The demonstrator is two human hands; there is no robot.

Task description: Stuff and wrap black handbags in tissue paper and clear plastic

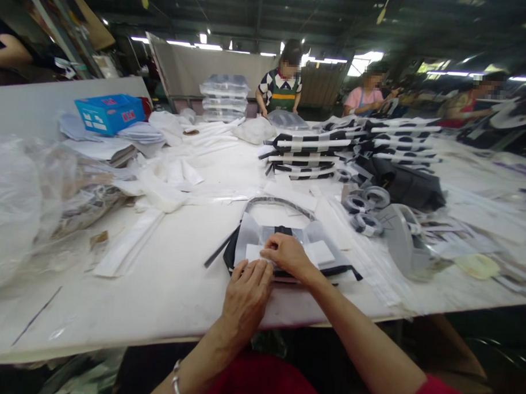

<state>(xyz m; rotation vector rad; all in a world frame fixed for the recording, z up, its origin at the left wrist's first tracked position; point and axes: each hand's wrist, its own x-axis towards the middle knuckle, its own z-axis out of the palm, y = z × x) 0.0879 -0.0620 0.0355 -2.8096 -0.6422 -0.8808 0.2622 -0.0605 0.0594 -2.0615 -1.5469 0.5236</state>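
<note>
In front of me a black handbag (230,252) lies flat on the table, its handle (280,202) arching away from me. A translucent white sheet (247,234) covers much of the bag, with a white paper piece (321,252) on top. My left hand (249,288) rests flat at the bag's near edge, fingers stretched out and close together. Over the middle of the sheet, my right hand (287,254) has its thumb and fingers pinched at the white paper. What exactly lies between those fingertips is too small to make out.
Stacked wrapped bags (312,147) stand at the back right, near clear-strap coils (368,223) and a black bag (410,182). Plastic bags (25,206) and a blue box (110,114) are on the left. Folded white strips (129,244) lie nearer. Co-workers (279,85) stand across the table.
</note>
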